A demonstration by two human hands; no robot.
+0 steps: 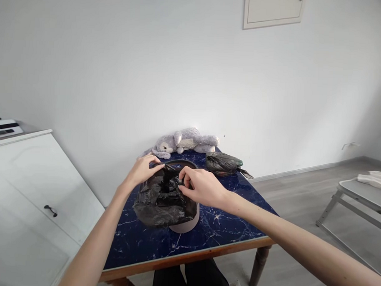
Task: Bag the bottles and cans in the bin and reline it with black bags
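A black plastic bag hangs over the near left side of a light-coloured bin on the blue table. My left hand pinches the bag's upper edge at the far left. On the right, my right hand has its thumb and fingers closed on the bag's edge, above the bin. The bag's mouth gapes between both hands, and its folds cover most of the bin. Part of the bin's dark far rim shows behind the hands.
Against the wall lies a grey plush rabbit. A knotted dark plastic bag with contents sits at the table's right edge. To the left stands a white cabinet; a grey folding table stands at right.
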